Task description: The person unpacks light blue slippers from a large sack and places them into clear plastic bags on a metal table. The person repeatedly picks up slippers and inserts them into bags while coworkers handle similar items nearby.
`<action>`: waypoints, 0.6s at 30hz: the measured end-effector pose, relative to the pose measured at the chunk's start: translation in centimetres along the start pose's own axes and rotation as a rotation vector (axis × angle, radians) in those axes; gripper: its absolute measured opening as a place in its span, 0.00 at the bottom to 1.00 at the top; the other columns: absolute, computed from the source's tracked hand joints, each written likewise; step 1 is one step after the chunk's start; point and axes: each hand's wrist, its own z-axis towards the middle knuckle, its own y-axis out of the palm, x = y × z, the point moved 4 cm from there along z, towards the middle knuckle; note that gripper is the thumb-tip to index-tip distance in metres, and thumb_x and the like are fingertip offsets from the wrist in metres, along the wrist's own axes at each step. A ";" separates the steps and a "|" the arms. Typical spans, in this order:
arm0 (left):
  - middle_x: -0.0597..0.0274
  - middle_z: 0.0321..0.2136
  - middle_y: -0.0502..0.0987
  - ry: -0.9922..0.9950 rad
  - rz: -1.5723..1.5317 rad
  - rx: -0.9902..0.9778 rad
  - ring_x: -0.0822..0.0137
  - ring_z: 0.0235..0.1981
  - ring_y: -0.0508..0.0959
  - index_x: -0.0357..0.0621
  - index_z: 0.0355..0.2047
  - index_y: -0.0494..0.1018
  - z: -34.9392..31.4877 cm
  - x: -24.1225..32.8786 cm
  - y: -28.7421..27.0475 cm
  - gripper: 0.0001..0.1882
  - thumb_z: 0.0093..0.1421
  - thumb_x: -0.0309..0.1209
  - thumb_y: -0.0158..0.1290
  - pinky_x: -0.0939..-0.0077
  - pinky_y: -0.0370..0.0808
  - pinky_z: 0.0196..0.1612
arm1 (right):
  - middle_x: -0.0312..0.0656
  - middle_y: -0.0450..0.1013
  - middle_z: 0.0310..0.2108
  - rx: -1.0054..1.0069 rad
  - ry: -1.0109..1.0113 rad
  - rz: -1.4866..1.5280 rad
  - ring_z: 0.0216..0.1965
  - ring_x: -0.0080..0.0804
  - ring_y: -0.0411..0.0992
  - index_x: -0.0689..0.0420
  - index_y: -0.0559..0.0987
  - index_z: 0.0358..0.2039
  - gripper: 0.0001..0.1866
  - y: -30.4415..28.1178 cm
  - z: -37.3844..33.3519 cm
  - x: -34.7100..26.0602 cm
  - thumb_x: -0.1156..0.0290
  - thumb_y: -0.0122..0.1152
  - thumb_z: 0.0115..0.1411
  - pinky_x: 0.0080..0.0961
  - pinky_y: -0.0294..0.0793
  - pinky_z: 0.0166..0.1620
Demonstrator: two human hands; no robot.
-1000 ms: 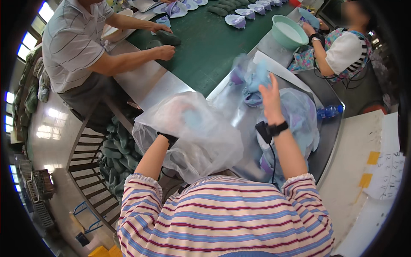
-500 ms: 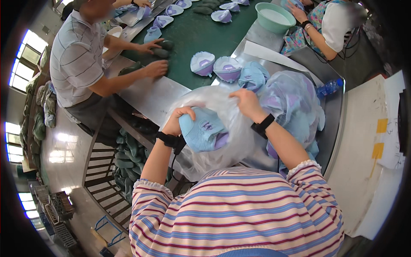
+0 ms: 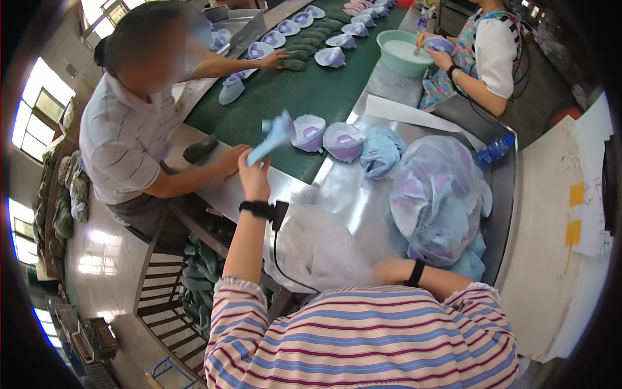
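My left hand (image 3: 254, 176) is raised over the near edge of the belt, its fingers closed on a light blue shoe upper (image 3: 275, 138), which is smeared by motion. Low in front of me, my right hand (image 3: 391, 270) is at the side of a clear plastic bag (image 3: 317, 243); blur hides its fingers. The bag looks crumpled and lies close to my body. Two blue and purple shoe uppers (image 3: 308, 133) and a folded light blue upper (image 3: 381, 153) stand in a row just beyond my hands.
A filled bag of uppers (image 3: 434, 194) sits on the metal table at right, by a blue bottle (image 3: 495, 150). Uppers and dark green shoe lasts (image 3: 295, 59) line the green belt (image 3: 259, 117). One co-worker (image 3: 139, 129) reaches over it at left; another (image 3: 483, 58) works beside a green basin (image 3: 405, 52).
The light blue upper has left the bag and moved up and away in my left hand. My right hand and the bag have dropped toward my body. The left co-worker's far hand has reached further along the belt.
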 end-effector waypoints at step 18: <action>0.50 0.41 0.76 0.397 1.337 -1.466 0.53 0.44 0.75 0.42 0.56 0.62 -11.5 -13.3 12.6 0.36 0.50 0.44 0.60 0.50 0.69 0.46 | 0.46 0.66 0.49 1.817 1.058 -0.161 0.43 0.43 0.69 0.60 0.68 0.55 0.36 -3.3 -25.4 -1.5 0.90 0.45 0.40 0.28 0.71 0.44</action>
